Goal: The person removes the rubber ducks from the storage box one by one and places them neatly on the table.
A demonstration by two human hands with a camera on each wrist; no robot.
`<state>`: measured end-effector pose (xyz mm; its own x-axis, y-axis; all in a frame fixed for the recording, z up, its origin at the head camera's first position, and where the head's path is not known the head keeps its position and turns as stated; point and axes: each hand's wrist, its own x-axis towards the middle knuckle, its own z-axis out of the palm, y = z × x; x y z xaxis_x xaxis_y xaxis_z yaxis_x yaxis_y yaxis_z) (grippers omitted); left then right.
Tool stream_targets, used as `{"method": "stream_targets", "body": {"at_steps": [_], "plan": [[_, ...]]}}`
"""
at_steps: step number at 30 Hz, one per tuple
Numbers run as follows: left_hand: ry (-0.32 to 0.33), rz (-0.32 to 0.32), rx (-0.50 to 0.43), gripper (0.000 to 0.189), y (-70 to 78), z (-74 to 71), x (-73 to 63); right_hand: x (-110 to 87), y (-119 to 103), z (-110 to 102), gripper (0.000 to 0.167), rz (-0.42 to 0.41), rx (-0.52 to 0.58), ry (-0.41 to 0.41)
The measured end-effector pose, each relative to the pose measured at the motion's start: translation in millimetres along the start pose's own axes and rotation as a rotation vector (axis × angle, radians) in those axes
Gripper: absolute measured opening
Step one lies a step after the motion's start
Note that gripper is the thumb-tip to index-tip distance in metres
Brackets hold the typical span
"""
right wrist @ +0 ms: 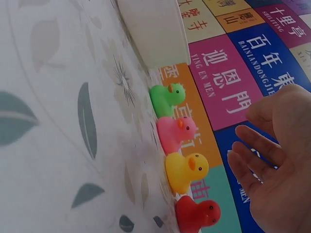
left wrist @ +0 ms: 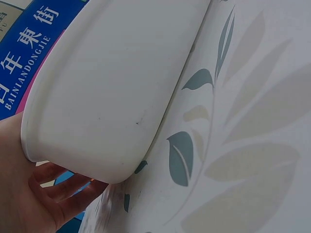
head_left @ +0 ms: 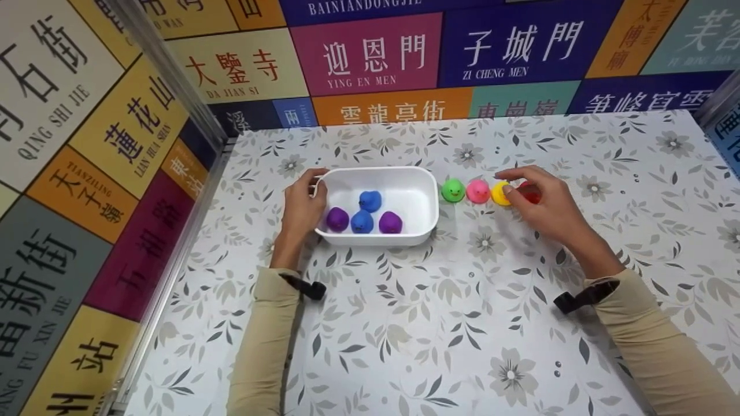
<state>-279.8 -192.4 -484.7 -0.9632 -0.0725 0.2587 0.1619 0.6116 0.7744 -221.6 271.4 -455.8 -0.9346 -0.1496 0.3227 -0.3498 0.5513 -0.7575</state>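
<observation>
A white plastic tub [head_left: 381, 238] sits on the table, holding two blue rubber ducks [head_left: 370, 201] and two purple rubber ducks [head_left: 337, 219]. My left hand [head_left: 304, 202] grips the tub's left end, thumb over the rim and fingers against the outer wall [left wrist: 112, 97]. Right of the tub, a green duck [right wrist: 167, 98], a pink duck [right wrist: 176, 133], a yellow duck [right wrist: 187, 171] and a red duck [right wrist: 197, 213] stand in a row. Above the yellow and red ones, my right hand [head_left: 546, 199] hovers with nothing between its loosely bent fingers, partly covering the red duck in the head view.
A white tabletop with a grey leaf and flower print [head_left: 404, 335] lies under everything. Panels with coloured blocks of lettering stand behind the table [head_left: 370, 52] and along its left side [head_left: 104, 219]. Black wrist cameras [head_left: 584, 296] sit at both cuffs.
</observation>
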Motion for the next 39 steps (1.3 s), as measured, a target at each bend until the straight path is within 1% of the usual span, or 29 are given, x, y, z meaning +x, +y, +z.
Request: {"method": "stream_targets", "body": {"at_steps": [7, 12, 15, 27, 34, 39], "plan": [[-0.014, 0.002, 0.004, 0.032, -0.3, -0.8, 1.1, 10.3, -11.8, 21.5, 0.028, -0.07, 0.009, -0.031], [-0.01, 0.011, 0.005, 0.032, 0.1, -2.1, 2.5, 16.0, -23.7, 35.2, 0.028, -0.058, 0.032, -0.08], [-0.007, 0.014, 0.004, 0.032, 0.0, -2.4, 2.5, 18.7, -31.6, 44.1, 0.029, -0.057, 0.045, -0.123], [-0.008, 0.01, -0.007, 0.032, -1.0, -0.3, 0.2, 30.6, -58.5, 85.0, 0.029, -0.137, 0.113, -0.281], [-0.009, 0.006, -0.004, 0.032, -1.1, -0.8, -0.1, 40.3, -77.9, 104.4, 0.034, -0.165, 0.104, -0.399], [-0.006, 0.011, -0.004, 0.032, -2.0, -0.4, 0.0, 44.8, -86.2, 118.3, 0.037, -0.19, 0.083, -0.454]]}}
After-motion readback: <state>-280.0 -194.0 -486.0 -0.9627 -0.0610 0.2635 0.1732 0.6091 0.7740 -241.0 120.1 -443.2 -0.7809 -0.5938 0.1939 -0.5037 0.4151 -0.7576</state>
